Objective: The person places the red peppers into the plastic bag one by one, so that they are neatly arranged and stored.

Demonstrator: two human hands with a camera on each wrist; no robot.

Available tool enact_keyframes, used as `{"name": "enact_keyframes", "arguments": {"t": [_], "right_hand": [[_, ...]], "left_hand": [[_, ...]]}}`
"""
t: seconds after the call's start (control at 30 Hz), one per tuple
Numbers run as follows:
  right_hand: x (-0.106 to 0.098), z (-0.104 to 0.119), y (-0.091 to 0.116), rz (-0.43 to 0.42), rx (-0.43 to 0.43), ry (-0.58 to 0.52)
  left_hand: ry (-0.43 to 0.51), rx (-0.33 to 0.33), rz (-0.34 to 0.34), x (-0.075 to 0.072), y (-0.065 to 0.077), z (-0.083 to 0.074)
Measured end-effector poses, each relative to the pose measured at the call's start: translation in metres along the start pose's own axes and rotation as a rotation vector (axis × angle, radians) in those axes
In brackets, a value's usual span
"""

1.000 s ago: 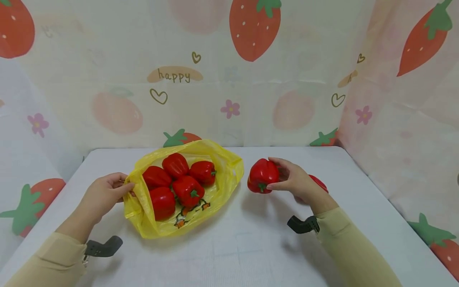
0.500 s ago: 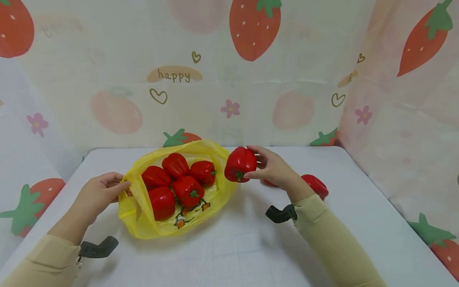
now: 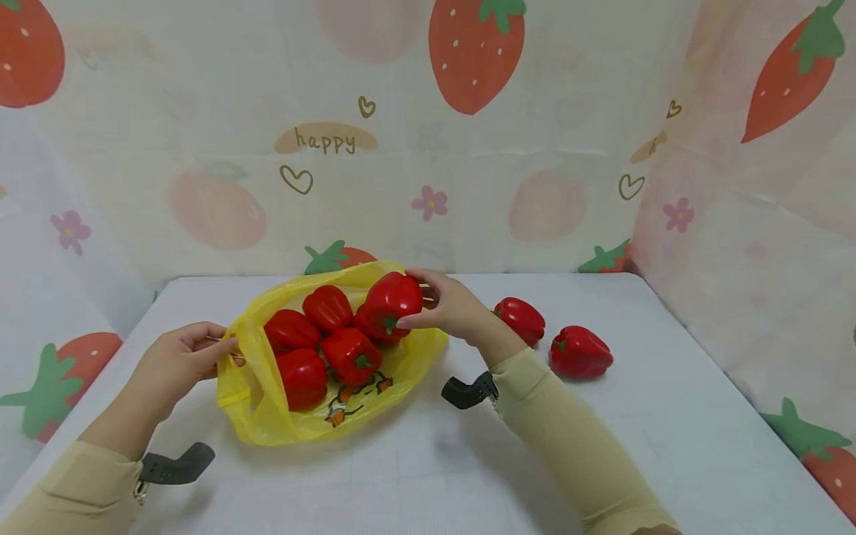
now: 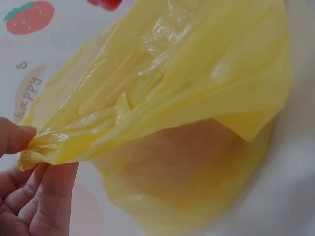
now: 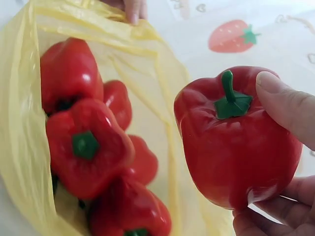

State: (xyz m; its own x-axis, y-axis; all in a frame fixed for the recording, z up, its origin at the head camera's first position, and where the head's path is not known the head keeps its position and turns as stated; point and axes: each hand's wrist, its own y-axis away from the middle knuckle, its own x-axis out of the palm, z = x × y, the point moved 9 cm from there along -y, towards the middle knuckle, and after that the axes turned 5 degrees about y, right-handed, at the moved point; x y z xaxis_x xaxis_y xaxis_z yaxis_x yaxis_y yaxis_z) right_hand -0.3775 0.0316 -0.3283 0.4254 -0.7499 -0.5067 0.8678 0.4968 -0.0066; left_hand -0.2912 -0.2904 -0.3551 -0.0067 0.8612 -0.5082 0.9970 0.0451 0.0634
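Observation:
At its left edge, a yellow plastic bag is pinched between the thumb and fingers of my left hand; the left wrist view shows the bunched film up close. Several red bell peppers with green stems lie inside the bag's wide mouth. My right hand grips another red bell pepper above the bag's right side, thumb near its stem. In the head view this pepper partly covers one in the bag. The right wrist view shows the held pepper beside the bag's opening.
Two more red bell peppers, one behind and one nearer, lie on the white table to the right of the bag. A strawberry-print cloth hangs behind the table and along its sides.
My right hand has carried the bell pepper leftward from over the table to above the bag, uncovering the two peppers on the right. My left hand has drawn the bag's edge slightly left.

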Motion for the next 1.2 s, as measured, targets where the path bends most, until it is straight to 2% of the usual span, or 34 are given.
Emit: {"name": "enact_keyframes", "arguments": {"t": [0.2, 0.5, 0.77, 0.9, 1.2], "right_hand": [[0.028, 0.008, -0.017, 0.032, 0.013, 0.004], [0.06, 0.018, -0.035, 0.036, 0.043, 0.074], [0.079, 0.026, -0.044, 0.029, 0.027, 0.079], [0.089, 0.024, -0.046, 0.032, 0.05, 0.064], [0.1, 0.02, -0.053, -0.03, 0.076, 0.169]], "left_hand": [[0.001, 0.003, -0.005, -0.001, 0.001, 0.001], [-0.013, 0.008, -0.007, -0.002, 0.002, 0.0], [-0.005, 0.017, -0.006, -0.002, 0.002, 0.0], [0.0, 0.023, -0.003, -0.001, 0.001, -0.001], [-0.003, 0.028, -0.002, 0.0, 0.001, -0.003]]}}
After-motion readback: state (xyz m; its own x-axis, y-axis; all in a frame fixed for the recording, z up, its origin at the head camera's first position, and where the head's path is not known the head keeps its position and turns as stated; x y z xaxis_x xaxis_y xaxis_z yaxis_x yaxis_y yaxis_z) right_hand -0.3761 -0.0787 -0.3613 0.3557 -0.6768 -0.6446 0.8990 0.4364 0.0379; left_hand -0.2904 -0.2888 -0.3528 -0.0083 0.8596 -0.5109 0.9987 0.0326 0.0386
